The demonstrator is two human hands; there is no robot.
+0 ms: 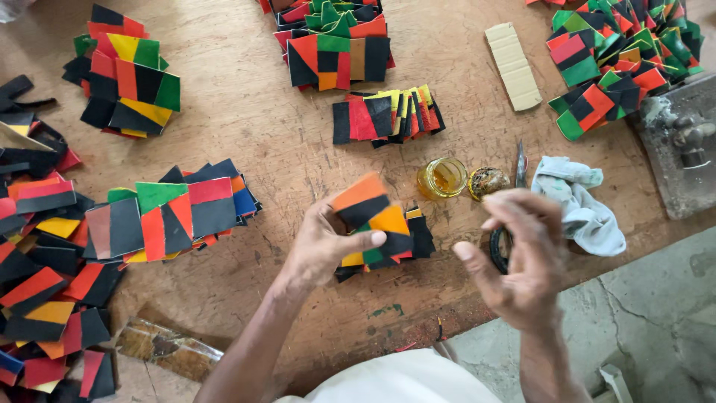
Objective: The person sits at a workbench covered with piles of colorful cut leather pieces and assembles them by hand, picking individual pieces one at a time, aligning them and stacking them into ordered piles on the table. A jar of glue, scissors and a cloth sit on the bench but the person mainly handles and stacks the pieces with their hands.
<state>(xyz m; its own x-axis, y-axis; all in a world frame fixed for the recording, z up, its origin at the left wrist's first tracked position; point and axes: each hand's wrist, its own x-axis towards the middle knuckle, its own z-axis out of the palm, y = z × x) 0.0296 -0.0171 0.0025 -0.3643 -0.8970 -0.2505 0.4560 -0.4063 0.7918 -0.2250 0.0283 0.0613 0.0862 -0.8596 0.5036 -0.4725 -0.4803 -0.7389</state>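
Observation:
My left hand (322,246) grips a stack of coloured leather patches (374,218), orange, black and yellow on top, held just above the wooden table (298,142). The thumb presses on the stack's front edge. My right hand (517,257) hovers to the right of the stack, fingers curled and apart, holding nothing I can see. Under it lies a dark ring-shaped object (498,250), partly hidden by the fingers.
A small jar of yellow liquid (441,177) and its lid (488,180) stand behind the hands, beside a metal tool (520,163) and a white rag (582,201). Piles of coloured patches (171,213) lie left, back and right. A metal block (682,145) sits at the right edge.

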